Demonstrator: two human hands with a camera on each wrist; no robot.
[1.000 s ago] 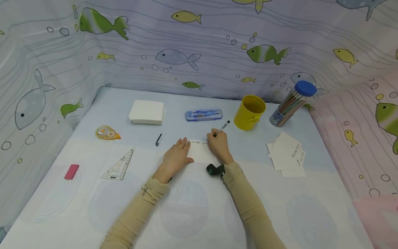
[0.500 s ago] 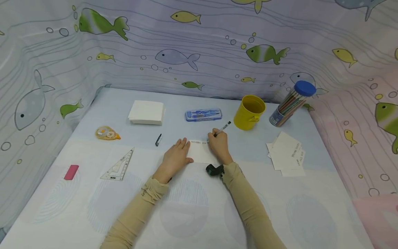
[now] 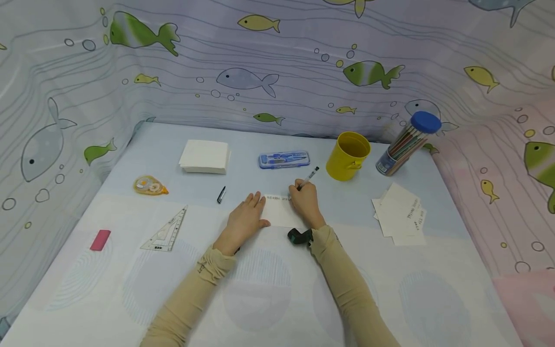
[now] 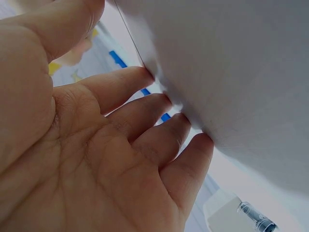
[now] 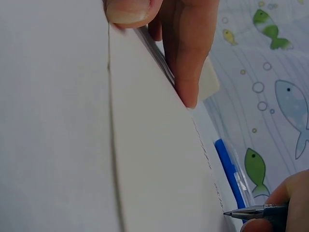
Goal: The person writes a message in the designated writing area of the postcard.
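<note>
A white card [image 3: 279, 214] with a line of small handwriting along its far edge lies between the two hands. My left hand [image 3: 246, 219] rests flat on its left side, fingers extended; in the left wrist view the fingertips [image 4: 198, 145] touch the surface. My right hand [image 3: 305, 202] pinches a pen [image 3: 310, 174], tilted up and to the right. The right wrist view shows the pen tip [image 5: 229, 213] at the end of the written line. A black pen cap [image 3: 221, 194] lies beyond the left hand.
Behind stand a stack of blank cards [image 3: 204, 156], a blue case [image 3: 284, 159], a yellow mug [image 3: 348, 156] and a blue-lidded pencil jar [image 3: 407, 144]. Written cards [image 3: 399, 214] lie right. Leftward are correction tape [image 3: 150, 185], a set square [image 3: 166, 231] and a pink eraser [image 3: 100, 240].
The pen's upper end has wavered slightly in my right hand. The left hand and the card have stayed in place.
</note>
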